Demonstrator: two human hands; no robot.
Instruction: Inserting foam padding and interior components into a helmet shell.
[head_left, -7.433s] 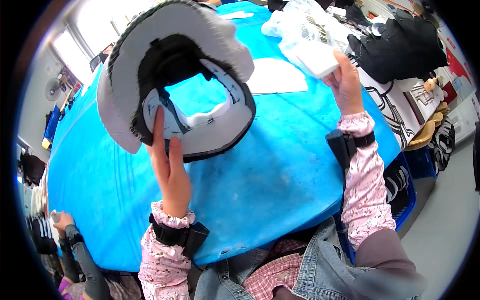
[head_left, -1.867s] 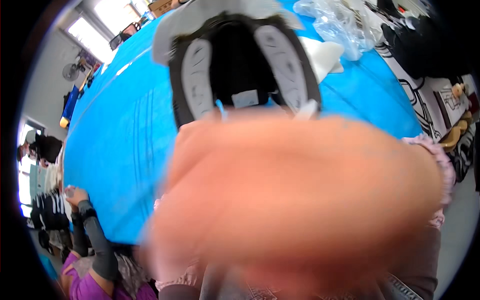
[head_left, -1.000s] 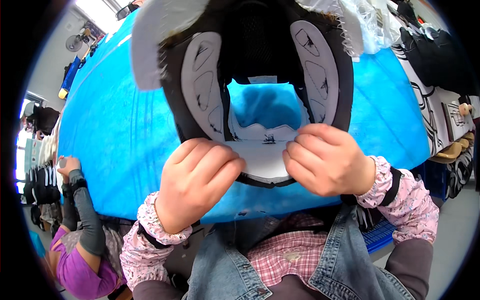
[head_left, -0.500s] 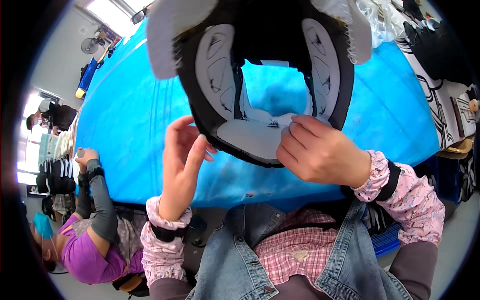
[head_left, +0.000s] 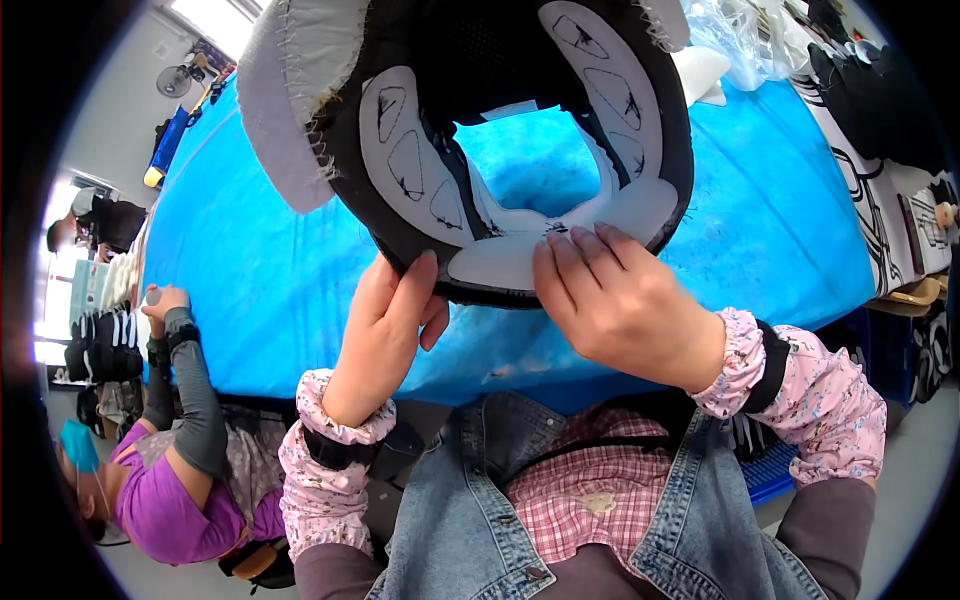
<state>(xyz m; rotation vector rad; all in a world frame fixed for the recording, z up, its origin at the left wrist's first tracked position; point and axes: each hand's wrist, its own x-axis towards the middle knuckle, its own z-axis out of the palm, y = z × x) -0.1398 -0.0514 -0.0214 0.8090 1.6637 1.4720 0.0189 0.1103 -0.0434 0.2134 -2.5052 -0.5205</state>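
Both busy: left hand (head_left: 392, 310) nearly closed, thumb in front and fingers curled behind, pinching the lower left edge of a black padded shell (head_left: 480, 65); right hand (head_left: 630, 310) bent at the knuckles, fingertips laid on a pale crescent pad (head_left: 500, 263), thumb out of sight, so cannot tell how firm a grip. Holds the pad across the near rim of the shell, left end just beside the left thumb, right end reaching up the right side. Looks, as a judgement, like the step of fitting this pad to the rim, in line with two stitched side pads (head_left: 410, 150) along the inner walls. Cannot tell whether fastened yet. Calls next, probably, for squaring the pad to the rim's curve: a steady left pinch, even pressure outward from the middle, both tips minded against skewing. Below the raised shell, and visible through its opening, a blue-covered worktop (head_left: 230, 310). Off to the left, a co-worker (head_left: 180, 490) with hands (head_left: 172, 303) around something small. Farther, a white piece (head_left: 702, 75) near a clear plastic bag (head_left: 745, 45); farthest, a fan (head_left: 174, 81).
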